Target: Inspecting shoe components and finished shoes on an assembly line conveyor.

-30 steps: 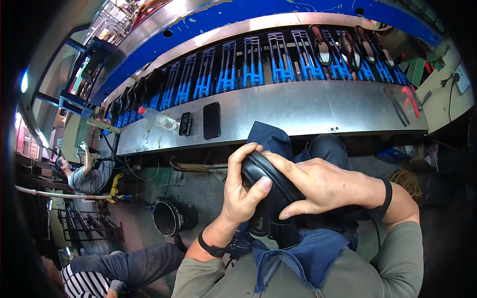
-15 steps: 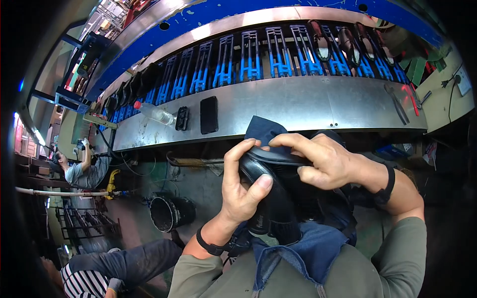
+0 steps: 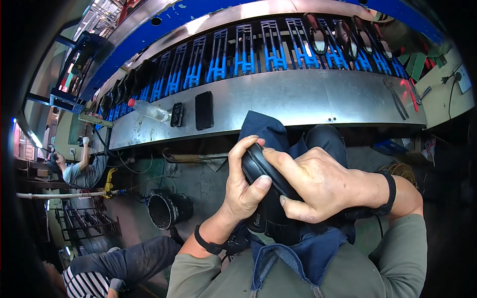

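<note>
One black shoe [image 3: 254, 166], clasped snugly by the left hand [image 3: 244, 191], presumably bracing it (thumb against its side), the right hand [image 3: 320, 188] curled closed against its edge

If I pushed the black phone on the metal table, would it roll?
The black phone probably won't roll or tip, since it lies flat. It may slide easily, because the metal table looks smooth and shiny. It's likely stiff, given its plain slab shape.
</note>
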Available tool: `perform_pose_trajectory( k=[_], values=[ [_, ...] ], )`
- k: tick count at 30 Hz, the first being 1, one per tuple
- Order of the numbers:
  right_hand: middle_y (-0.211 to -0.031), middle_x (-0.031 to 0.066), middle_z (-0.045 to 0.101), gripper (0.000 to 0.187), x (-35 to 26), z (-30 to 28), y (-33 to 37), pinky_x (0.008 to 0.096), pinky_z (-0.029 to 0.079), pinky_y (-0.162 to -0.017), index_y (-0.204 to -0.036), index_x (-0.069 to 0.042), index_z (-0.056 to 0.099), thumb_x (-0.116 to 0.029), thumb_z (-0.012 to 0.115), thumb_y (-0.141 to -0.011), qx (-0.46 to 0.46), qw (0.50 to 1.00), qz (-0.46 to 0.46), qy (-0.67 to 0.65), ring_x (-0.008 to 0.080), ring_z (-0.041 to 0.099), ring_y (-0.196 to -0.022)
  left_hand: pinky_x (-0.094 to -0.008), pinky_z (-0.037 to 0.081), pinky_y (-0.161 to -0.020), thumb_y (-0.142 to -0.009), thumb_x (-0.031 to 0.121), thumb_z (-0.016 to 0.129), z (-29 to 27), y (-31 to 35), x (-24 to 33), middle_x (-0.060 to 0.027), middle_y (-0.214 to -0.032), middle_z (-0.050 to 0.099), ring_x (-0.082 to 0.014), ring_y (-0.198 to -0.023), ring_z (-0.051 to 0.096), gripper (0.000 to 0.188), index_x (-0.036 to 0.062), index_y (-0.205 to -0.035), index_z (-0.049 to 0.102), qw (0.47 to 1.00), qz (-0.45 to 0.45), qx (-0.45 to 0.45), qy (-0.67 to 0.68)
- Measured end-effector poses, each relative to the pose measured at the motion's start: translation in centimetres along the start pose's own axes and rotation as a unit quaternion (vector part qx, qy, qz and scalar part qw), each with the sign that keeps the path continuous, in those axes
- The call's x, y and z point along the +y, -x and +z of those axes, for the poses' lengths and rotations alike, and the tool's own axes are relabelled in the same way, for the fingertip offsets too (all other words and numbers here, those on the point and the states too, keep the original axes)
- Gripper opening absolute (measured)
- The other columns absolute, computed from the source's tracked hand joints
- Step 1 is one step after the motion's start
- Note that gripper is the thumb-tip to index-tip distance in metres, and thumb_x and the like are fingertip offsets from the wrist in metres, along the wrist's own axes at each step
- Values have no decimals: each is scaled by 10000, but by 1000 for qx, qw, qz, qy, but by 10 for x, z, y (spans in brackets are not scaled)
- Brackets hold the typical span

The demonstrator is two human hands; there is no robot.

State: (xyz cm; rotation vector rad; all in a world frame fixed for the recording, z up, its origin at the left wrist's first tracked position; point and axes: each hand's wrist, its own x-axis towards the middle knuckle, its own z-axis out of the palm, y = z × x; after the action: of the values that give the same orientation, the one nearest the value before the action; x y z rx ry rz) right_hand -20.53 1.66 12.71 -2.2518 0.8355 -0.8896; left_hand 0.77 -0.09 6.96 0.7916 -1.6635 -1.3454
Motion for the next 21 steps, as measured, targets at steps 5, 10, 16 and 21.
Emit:
perform_pose_trajectory(
  k=[5,10,16,21],
  values=[
    [-657,202,618,760,-6,14,3,431,527,-524,-1303,190,393,-197,706,-729,-11,992,114,56,386,658,-581,-426,488,-1005,-940,451,631,0,-3,-21,-168,-1343,466,-281,-1189,573,756,58,-1498,307,999,-24,15,-19],
    [-876,208,625,750,-10,41,22,400,549,-693,-1373,180,412,-158,712,-776,50,974,162,152,317,669,-802,-449,498,-1018,-952,447,620,7,-7,-30,-189,-1347,499,-294,-1193,583,733,58,-1504,332,988,-122,74,65],
    [-1410,354,426,870,-7,92,125,577,415,-1048,-1473,-15,420,-50,771,-678,64,966,164,191,520,447,-1315,-554,423,-1124,-1066,445,426,1,-7,-111,-218,-1463,503,-382,-1363,492,613,7,-1494,401,873,-244,-3,422],
    [-1466,234,459,660,46,75,83,557,387,-1098,-1369,-135,556,-97,688,-723,52,971,-110,208,415,448,-1369,-440,576,-933,-1059,489,425,19,-68,-100,-177,-1219,665,-286,-1079,679,560,11,-1297,590,794,-447,33,411]
  ],
)
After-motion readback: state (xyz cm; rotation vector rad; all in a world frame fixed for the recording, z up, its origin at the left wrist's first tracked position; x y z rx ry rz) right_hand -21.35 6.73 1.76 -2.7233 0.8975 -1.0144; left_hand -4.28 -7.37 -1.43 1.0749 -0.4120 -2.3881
